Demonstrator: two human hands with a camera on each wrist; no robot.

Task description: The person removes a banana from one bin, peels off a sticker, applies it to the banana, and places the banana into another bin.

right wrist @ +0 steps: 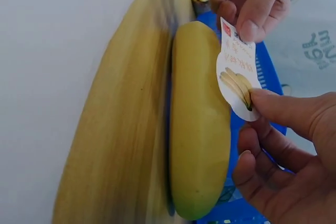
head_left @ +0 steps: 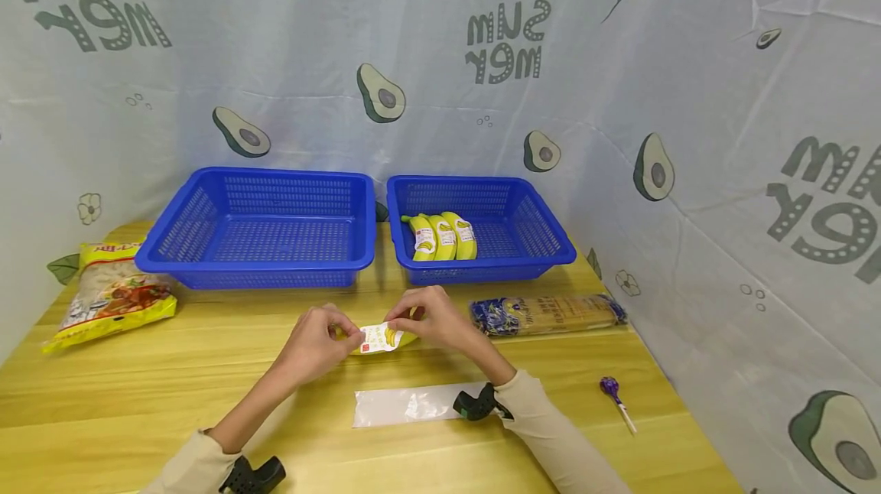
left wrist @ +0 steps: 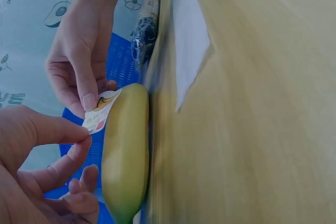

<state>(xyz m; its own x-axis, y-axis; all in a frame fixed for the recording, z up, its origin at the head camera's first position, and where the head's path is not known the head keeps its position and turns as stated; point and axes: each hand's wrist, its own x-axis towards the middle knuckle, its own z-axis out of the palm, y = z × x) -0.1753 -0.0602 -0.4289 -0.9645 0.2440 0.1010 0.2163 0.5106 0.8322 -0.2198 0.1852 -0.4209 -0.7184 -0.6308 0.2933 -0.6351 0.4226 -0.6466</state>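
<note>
A single yellow banana (left wrist: 126,150) lies on the table in front of me, mostly covered by the label and my hands in the head view. Above it, both hands pinch a white sticker label (right wrist: 239,69) printed with bananas and small text. The left hand (head_left: 320,345) grips one end between thumb and forefinger. At the opposite end, the right hand (head_left: 437,318) pinches the rounded edge by the banana picture. The label is stretched between them, close along the banana's upper side. Nearer to me lies a glossy whitish strip (head_left: 406,407), flat on the wood.
Two blue baskets stand at the back: the left basket (head_left: 289,230) and the right basket (head_left: 499,230), which holds three labelled bananas (head_left: 443,237). A yellow food bag (head_left: 113,291) lies far left. Right are a noodle-like pack (head_left: 551,315) and a purple lollipop (head_left: 610,387).
</note>
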